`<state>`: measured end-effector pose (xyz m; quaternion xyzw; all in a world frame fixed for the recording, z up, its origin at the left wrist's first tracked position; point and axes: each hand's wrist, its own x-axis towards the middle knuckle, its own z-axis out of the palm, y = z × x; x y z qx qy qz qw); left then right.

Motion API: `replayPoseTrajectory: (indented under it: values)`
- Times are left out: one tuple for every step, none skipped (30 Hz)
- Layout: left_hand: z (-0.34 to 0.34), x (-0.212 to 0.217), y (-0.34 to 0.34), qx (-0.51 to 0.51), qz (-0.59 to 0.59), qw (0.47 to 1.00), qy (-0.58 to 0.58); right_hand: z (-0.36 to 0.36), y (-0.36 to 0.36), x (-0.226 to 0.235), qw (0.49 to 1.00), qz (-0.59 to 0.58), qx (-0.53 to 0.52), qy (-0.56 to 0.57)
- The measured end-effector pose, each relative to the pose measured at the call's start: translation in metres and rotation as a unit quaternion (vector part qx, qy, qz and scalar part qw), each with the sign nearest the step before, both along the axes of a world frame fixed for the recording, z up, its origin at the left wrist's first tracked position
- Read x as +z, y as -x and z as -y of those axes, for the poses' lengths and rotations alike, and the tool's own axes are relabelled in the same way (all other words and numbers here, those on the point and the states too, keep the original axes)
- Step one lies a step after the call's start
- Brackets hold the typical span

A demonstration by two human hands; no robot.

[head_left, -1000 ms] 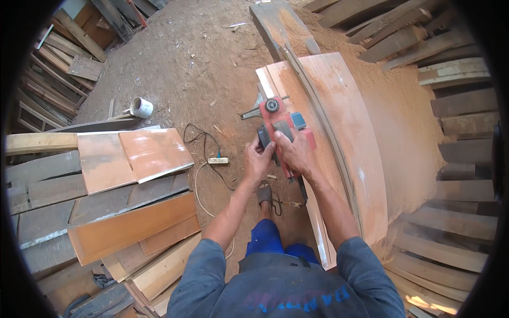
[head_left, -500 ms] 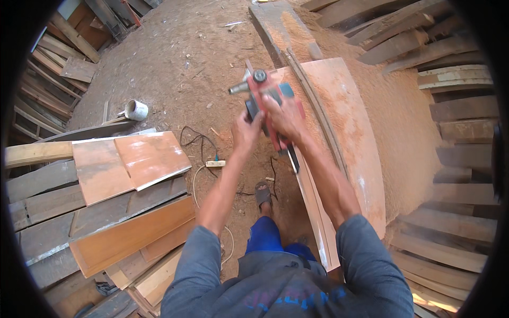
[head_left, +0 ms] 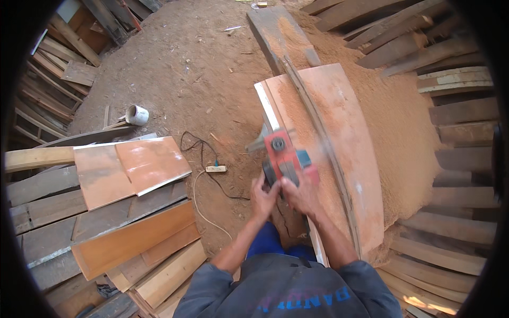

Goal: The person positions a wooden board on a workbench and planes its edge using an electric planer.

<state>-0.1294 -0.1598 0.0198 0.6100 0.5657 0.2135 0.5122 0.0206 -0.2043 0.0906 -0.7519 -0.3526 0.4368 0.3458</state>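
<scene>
A red electric hand planer (head_left: 279, 150) with a dark round knob rests on the left edge of a large wooden panel (head_left: 350, 111). My right hand (head_left: 302, 195) is wrapped round its rear handle. At the tool's left side, by a black round part, my left hand (head_left: 263, 198) grips its body. Beyond the planer, the panel's pale edge strip (head_left: 268, 107) shows. A long narrow wooden batten (head_left: 312, 108) lies lengthwise on the panel, with orange-brown sawdust around it. The planer's underside is hidden.
Under the panel's far end is a thick plank (head_left: 275, 32). Curved timbers (head_left: 461, 111) line the right side. Stacked boards (head_left: 135, 225) lie at the left, near a white bucket (head_left: 137, 114). A power strip (head_left: 216, 169) with cords lies on the ground.
Both hands have drawn the planer back toward my body along the panel's left edge. The panel's far left corner and pale edge strip have come into view.
</scene>
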Motion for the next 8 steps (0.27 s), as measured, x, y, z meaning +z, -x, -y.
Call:
replayPoseTrajectory:
  values:
    - [-0.028,-0.002,-0.005,0.005,0.011,1.000,-0.026,-0.030,-0.005,0.000,1.000,0.017,0.009,0.016]
    - [-0.062,-0.006,-0.012,0.007,0.034,0.999,-0.011,-0.059,-0.012,0.000,1.000,-0.004,0.007,0.012]
    - [-0.095,-0.010,-0.020,0.006,0.034,0.999,0.017,-0.090,-0.020,-0.001,0.999,-0.035,0.009,0.002]
    - [-0.126,-0.013,-0.024,0.008,0.078,0.997,0.006,-0.121,-0.024,-0.005,0.999,0.024,0.012,-0.024]
    - [-0.157,-0.017,-0.029,0.005,0.087,0.996,0.026,-0.152,-0.029,-0.010,0.993,0.084,0.022,-0.084]
    - [-0.185,-0.021,-0.034,0.007,0.081,0.997,0.017,-0.185,-0.036,-0.015,0.980,0.142,0.073,-0.119]
    - [-0.215,-0.024,-0.039,0.008,0.083,0.996,-0.021,-0.215,-0.043,-0.018,0.957,0.212,0.124,-0.154]
    - [-0.245,-0.027,-0.047,-0.007,0.170,0.985,0.040,-0.218,-0.042,-0.022,0.955,0.195,0.110,-0.194]
